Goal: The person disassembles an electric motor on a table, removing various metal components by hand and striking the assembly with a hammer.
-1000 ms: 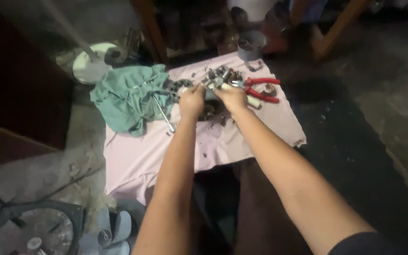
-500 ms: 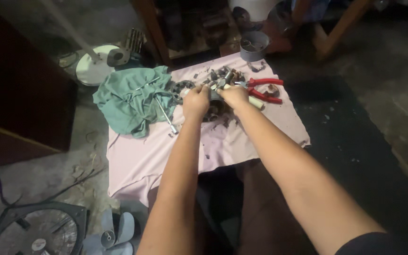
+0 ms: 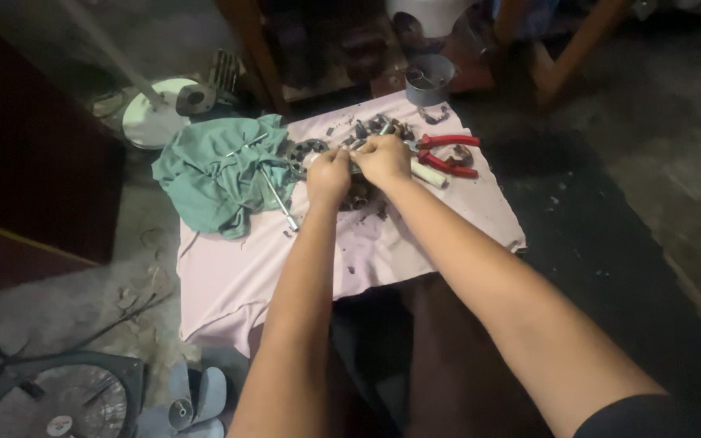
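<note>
While both hands (image 3: pixel 359 166) meet, a small dark part (image 3: pixel 356 167) sits between them.

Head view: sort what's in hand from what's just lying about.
In hand:
- left hand and right hand, both closed on a small part between them
- dark metal parts scattered by the hands
- pink cloth under the work

Lying about:
- red-handled pliers
- green rag
- socket wrench
- grey cup
- fan grille
- white fan base
</note>
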